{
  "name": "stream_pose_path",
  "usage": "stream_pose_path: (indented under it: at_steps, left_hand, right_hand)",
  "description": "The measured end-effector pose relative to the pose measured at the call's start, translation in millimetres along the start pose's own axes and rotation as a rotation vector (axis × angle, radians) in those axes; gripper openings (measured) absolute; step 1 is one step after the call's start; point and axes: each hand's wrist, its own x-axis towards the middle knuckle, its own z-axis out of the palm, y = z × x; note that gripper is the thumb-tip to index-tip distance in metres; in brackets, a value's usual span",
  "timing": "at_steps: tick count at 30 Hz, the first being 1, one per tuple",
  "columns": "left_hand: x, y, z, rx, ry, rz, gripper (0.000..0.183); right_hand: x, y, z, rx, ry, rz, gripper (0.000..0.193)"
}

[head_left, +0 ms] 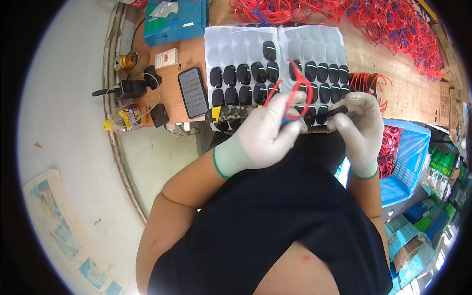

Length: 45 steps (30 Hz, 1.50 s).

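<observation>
I see the gloved left hand [273,125] holding a red glasses frame [300,76] in its fingers; near those fingertips, the gloved right hand [363,125] pinches a dark lens [332,113]. Rows of more lenses [244,74] lie on a white sheet [241,34] beneath and beyond the fingers. Left of the left fingers I make out a long yellow-tipped object [236,113] (what it is, I can't tell from here), with a phone [193,93] farther out. A heap of red frames [393,29] lies well beyond the fingers.
</observation>
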Motion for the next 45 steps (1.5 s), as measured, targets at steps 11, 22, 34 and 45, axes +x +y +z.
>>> stream_pose_path:
  at_steps: [11, 22, 34, 45]
  left_hand:
    - [-10, 16, 1, 0.046, -0.161, 0.038, 0.018]
    - [-23, 12, 9, 0.163, 0.062, 0.294, 0.017]
    - [-17, 28, -1, -0.007, -0.042, 0.093, 0.023]
    - [-17, 48, 15, 0.342, 0.145, 0.465, 0.036]
  right_hand:
    - [-4, 22, 21, 0.536, -0.217, 0.289, 0.025]
    - [-8, 27, 20, 0.62, -0.234, 0.466, 0.022]
    - [-16, 8, 19, 0.416, -0.245, 0.258, 0.011]
    - [-18, -14, 20, 0.167, -0.27, 0.256, 0.011]
